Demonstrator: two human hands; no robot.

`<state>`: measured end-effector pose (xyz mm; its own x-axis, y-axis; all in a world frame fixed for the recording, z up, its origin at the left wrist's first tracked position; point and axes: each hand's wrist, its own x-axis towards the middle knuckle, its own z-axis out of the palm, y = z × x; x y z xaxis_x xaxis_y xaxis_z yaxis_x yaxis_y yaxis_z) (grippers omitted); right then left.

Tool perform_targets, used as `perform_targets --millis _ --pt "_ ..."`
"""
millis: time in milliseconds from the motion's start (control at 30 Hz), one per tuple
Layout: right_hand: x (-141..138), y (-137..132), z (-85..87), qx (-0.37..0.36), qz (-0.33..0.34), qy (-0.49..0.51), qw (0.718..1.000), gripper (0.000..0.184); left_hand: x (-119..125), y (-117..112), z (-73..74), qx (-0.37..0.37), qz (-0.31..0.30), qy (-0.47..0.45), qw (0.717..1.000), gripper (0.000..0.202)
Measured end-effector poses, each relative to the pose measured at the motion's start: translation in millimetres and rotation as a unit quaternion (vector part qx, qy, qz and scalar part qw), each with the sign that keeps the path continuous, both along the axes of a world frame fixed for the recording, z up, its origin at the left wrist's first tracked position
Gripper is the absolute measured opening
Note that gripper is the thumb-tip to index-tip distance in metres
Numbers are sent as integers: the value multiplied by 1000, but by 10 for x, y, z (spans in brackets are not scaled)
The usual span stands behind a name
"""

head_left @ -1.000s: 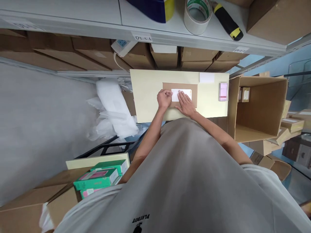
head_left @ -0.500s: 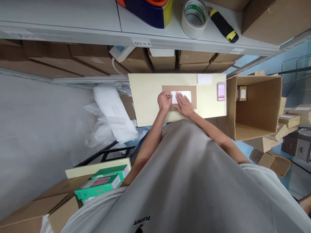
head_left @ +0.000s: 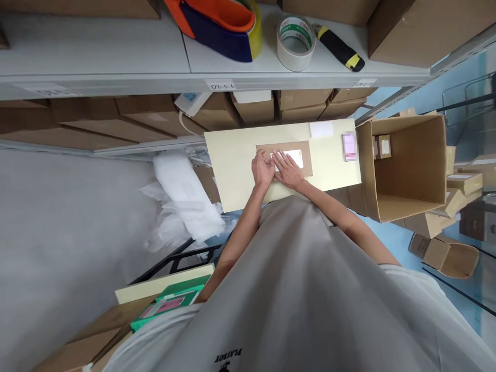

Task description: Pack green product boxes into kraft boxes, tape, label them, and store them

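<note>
A flat brown packet (head_left: 306,153) lies on a pale yellow table (head_left: 232,160), with a white label (head_left: 296,157) on its top. My right hand (head_left: 287,170) lies flat on the label's left part, fingers stretched out. My left hand (head_left: 262,168) sits right beside it at the label's left end, fingers curled; what they pinch, if anything, is hidden. The two hands touch.
A phone (head_left: 349,146) and a white slip (head_left: 321,129) lie on the table's far right. An open carton (head_left: 411,165) stands to the right. The shelf above holds a tape roll (head_left: 295,44) and a black-yellow knife (head_left: 340,47). White foam wrap (head_left: 182,201) lies left, green boxes (head_left: 170,305) near left.
My head has tilted, so the table sits lower in view. My left hand has loosened from a tight fist and moved against my right hand, which stays flat on the label.
</note>
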<state>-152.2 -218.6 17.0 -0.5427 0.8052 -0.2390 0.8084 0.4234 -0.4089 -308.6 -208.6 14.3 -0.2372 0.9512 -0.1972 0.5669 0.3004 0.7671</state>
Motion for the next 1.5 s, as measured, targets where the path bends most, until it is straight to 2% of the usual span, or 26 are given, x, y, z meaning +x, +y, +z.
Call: perform_targets --millis 67,233,367,433,500,567,633,700,833,900,967,1033,1133,1200,1267,1400,1500 --pt "-6 -23 19 1 -1 1 1000 79 -12 -12 -16 -4 0 -6 1000 39" --pt "-30 -52 111 -9 22 -2 1000 77 -55 -60 -6 -18 -11 -1 1000 42" --pt "161 2 222 -25 51 1 998 74 -75 -86 48 -12 -28 18 999 47" --pt "351 54 280 -29 16 -10 999 73 -70 -90 86 -19 -44 27 998 49" --pt "544 98 327 -25 -66 -28 997 73 -49 -110 135 -28 -66 38 997 52" --pt "681 104 354 -14 -153 -41 987 75 -8 -169 193 -30 -100 56 993 63" --pt "729 49 364 -4 -195 -41 980 76 54 -267 256 -32 -139 82 986 70" --pt "700 -65 364 -9 -173 -31 984 76 128 -379 311 -42 -166 104 980 64" --pt "582 -293 368 -53 -36 -3 998 72 234 -522 373 -62 -180 128 973 59" --pt "564 -311 367 -66 -1 4 998 70 239 -536 387 -65 -186 130 972 59" --pt "586 -257 355 -58 -24 5 998 69 210 -540 399 -62 -191 125 972 58" --pt "639 -173 333 -41 -85 1 996 70 153 -567 412 -57 -192 117 973 57" --pt "782 -108 294 -25 -182 8 983 78 24 -682 419 -57 -171 115 977 55" --pt "924 -148 275 -27 -237 23 971 89 -84 -788 399 -66 -127 112 983 57" --pt "1076 -251 262 -46 -286 37 957 101 -185 -880 349 -86 -68 94 990 73" --pt "1235 -519 247 -150 -354 81 920 111 -261 -930 199 -161 13 0 987 115" --pt "1197 -632 284 -227 -376 134 889 107 -204 -884 152 -211 39 -72 974 123"
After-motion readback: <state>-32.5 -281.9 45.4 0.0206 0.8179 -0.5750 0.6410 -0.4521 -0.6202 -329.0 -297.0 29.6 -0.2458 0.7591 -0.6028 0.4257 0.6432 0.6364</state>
